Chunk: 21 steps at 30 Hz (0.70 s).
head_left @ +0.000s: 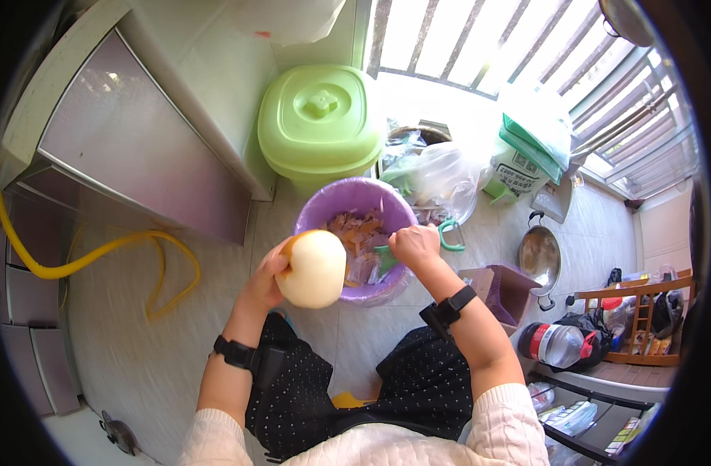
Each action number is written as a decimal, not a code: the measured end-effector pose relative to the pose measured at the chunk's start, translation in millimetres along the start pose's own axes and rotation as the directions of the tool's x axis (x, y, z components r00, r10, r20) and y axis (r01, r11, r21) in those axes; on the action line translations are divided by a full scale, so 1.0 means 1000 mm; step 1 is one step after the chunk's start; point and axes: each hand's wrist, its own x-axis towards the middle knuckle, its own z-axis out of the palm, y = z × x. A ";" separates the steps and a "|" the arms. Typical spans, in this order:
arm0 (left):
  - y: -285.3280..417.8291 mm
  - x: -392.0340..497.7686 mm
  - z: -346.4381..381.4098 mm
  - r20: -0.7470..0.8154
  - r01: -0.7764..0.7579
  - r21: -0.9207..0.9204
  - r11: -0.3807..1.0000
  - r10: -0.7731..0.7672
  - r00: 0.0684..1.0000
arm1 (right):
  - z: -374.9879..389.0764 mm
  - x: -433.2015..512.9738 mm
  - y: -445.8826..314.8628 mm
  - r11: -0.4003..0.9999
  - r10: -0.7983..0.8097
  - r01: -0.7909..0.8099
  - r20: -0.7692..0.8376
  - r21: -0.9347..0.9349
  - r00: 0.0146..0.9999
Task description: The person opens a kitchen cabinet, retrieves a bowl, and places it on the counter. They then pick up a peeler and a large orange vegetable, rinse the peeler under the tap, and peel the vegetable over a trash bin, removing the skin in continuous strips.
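My left hand [265, 279] is closed around a large, mostly peeled round fruit [317, 271], probably a pear. Its flesh is pale, and a strip of brown-yellow skin remains near my fingers. In my right hand [416, 243] is a green Y-shaped peeler [451, 237], its head pointing right, away from the fruit. Both hands are over the near side of a purple waste bin [397, 205] with a plastic liner. Inside lie peel scraps [355, 230] and clear plastic. The fruit hides part of the bin's near left rim.
Behind the bin stand a lidded light-green container [320, 125] and a clear plastic bag [448, 175]. To the right are a cardboard box [504, 294], a metal wok [540, 256] and a large bottle [556, 342]. A yellow hose [99, 254] loops at left beside cabinets [134, 140].
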 end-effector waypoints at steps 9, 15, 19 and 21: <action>-0.003 0.007 0.003 -0.019 0.083 -0.134 0.988 -0.086 0.996 | -0.035 -0.022 0.001 -0.169 0.020 -0.234 0.241 0.957 0.970; -0.010 0.010 0.006 -0.099 0.034 -0.189 0.981 -0.054 0.994 | -0.037 -0.037 -0.045 -0.556 -0.134 -0.261 0.225 0.789 0.965; -0.014 0.008 0.000 -0.094 0.014 -0.203 0.979 -0.034 0.995 | -0.045 -0.051 -0.062 -0.528 -0.062 -0.152 0.140 0.836 0.988; -0.016 0.009 0.000 -0.134 -0.014 -0.202 0.979 -0.014 0.991 | -0.047 -0.056 -0.070 -0.525 -0.035 -0.102 0.099 0.845 0.995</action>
